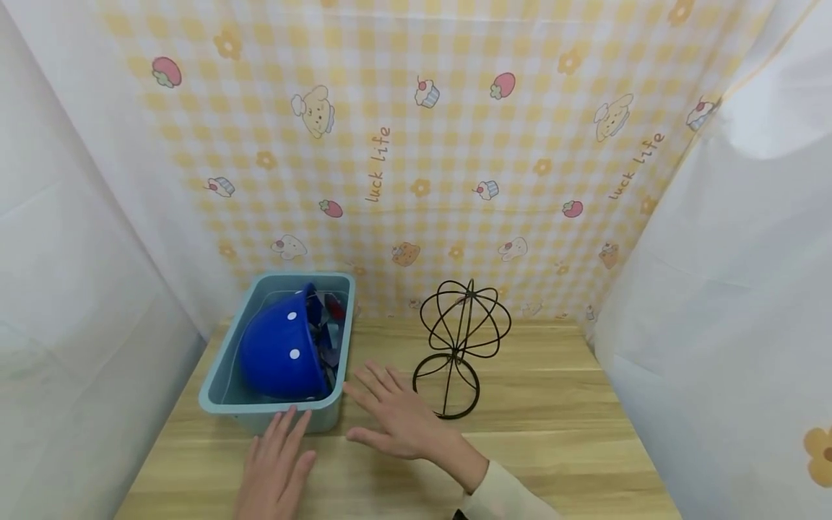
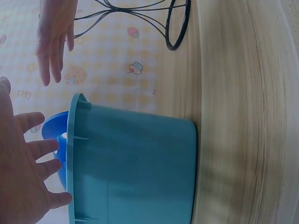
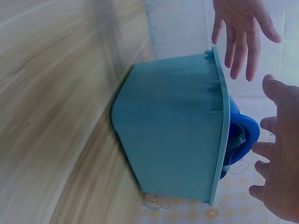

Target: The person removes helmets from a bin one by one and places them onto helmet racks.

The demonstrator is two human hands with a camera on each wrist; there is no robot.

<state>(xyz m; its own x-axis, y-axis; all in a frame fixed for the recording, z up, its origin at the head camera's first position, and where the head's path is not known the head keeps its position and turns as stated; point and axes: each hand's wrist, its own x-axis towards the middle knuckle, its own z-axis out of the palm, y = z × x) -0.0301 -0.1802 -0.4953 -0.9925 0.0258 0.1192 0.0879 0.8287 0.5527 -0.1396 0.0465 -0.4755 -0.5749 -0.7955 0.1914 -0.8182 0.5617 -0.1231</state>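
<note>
The left hand (image 1: 274, 466) was nearest, its fingers extended and slightly apart, fingertips just over the bin's near rim; I could not tell whether they touched. The right hand (image 1: 399, 422) hovered just beside the bin's right near corner, fingers stretched out and thumb apart from them.

The teal bin (image 1: 230, 409) stood on the left of the wooden table (image 1: 552, 462). In it a blue helmet (image 1: 279, 350) lay on its side, open side to the right, part of it rising above the rim. Dark straps and something red, too unclear to name, showed beside that opening.

A black wire stand (image 1: 455, 352) stood upright right of the bin. Behind hung a yellow checked cloth (image 1: 455, 144).
</note>
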